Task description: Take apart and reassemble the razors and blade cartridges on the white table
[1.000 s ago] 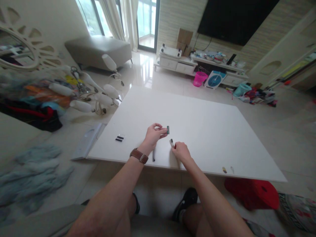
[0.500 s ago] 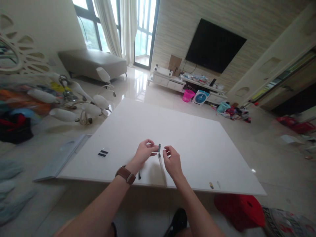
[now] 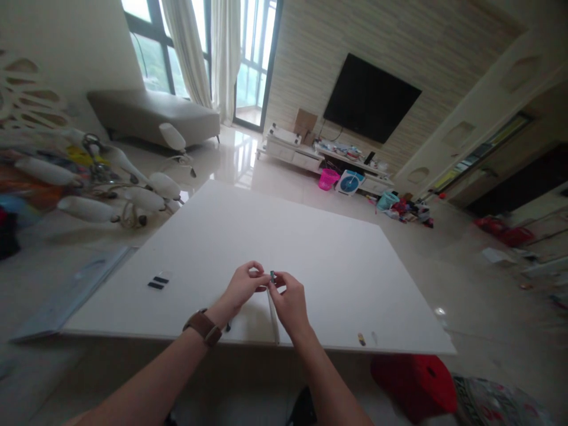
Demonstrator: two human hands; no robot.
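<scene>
Over the near edge of a large white board (image 3: 310,236), my left hand (image 3: 243,287) and my right hand (image 3: 289,302) meet. Both pinch a small green part (image 3: 272,276) between their fingertips. My left wrist wears a brown watch (image 3: 203,327). A thin white stick (image 3: 272,316) lies on the board just under my right hand. A dark thin object (image 3: 228,325) lies by my left wrist. Two small black strips (image 3: 158,282) lie on the board to the left.
A chandelier with white glass shades (image 3: 110,189) lies on the floor at left. A flat grey panel (image 3: 66,293) rests beside the board. A red stool (image 3: 415,381) stands at lower right. Two tiny pieces (image 3: 367,339) lie near the board's front edge.
My right hand has come up off the board and joined my left hand on the small green part. The view has tilted upward, showing more of the room.
</scene>
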